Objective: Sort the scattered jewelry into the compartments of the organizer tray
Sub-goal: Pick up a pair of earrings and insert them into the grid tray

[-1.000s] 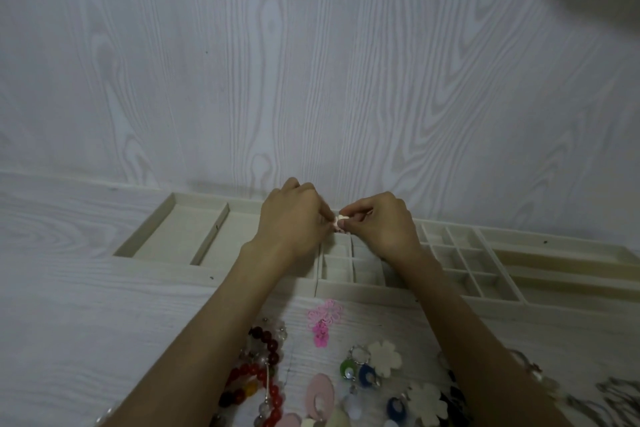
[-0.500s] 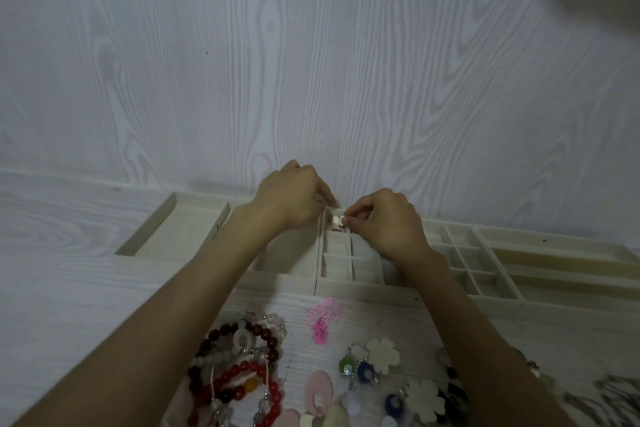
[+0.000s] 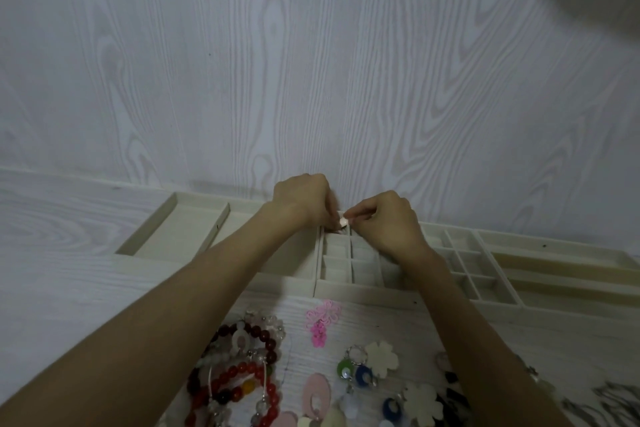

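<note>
A cream organizer tray [image 3: 367, 292] lies against the wall, split into wide bays on the left and small square cells in the middle and right. Both my hands meet over the far small cells. My left hand [image 3: 304, 199] and my right hand [image 3: 384, 222] pinch a small pale pink piece of jewelry [image 3: 344, 221] between their fingertips, just above a far cell. Scattered jewelry lies near me: red and dark bead bracelets [image 3: 239, 367], a pink knot ornament [image 3: 322, 319], green and blue ring earrings [image 3: 353, 369].
White flower-shaped pieces [image 3: 382, 359] and pink oval earrings [image 3: 317, 395] lie among the pile at the bottom. Silvery chains [image 3: 609, 399] sit at the lower right. The wood-grain wall rises straight behind the tray. Long narrow bays [image 3: 554, 270] fill the tray's right end.
My left hand drew away to the upper left, then came back to my right hand. Both hands with the small piece have shifted slightly toward the far cells.
</note>
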Motion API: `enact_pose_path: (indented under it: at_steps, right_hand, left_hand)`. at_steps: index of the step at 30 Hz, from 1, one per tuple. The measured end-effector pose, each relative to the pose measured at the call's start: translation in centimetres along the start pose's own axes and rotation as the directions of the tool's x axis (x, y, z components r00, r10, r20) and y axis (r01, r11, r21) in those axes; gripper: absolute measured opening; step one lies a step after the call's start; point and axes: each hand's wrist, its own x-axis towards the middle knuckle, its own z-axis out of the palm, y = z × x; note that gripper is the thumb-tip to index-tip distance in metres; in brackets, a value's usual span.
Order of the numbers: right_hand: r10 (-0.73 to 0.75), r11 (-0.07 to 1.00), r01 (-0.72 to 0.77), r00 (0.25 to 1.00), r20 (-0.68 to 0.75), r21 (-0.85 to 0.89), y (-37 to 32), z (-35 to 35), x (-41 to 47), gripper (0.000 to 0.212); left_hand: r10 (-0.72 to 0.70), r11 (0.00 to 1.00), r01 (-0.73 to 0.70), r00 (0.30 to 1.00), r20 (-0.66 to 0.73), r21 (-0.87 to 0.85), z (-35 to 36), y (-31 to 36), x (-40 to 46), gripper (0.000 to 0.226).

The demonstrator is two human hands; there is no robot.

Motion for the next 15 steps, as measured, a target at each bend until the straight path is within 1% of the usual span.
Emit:
enact_pose_path:
  at_steps: [4,8,11,15]
  right_hand:
    - [0.032,0.990,-0.021,0.997,0.075,-0.143,-0.5,-1.8,-0.1,0.028]
    - [0.017,0.957,0.028,0.988,0.151,-0.290,-1.4,-2.8,-0.5,0.033]
    - [-0.013,0.930,0.081,0.982,0.188,-0.359,-1.9,-2.4,-0.9,0.040]
    - [-0.023,0.915,0.101,0.980,0.200,-0.390,-1.8,-1.9,-0.9,0.045]
  left_hand:
    - [-0.010,1.000,0.010,1.000,-0.009,-0.008,0.2,0.1,0.3,0.021]
    - [-0.039,0.998,0.037,0.999,-0.027,-0.051,0.4,0.5,0.3,0.019]
    - [-0.071,0.995,0.068,0.997,-0.034,-0.078,0.6,0.7,0.3,0.011]
    - [-0.095,0.987,0.095,0.995,0.011,-0.131,0.5,0.8,0.5,0.013]
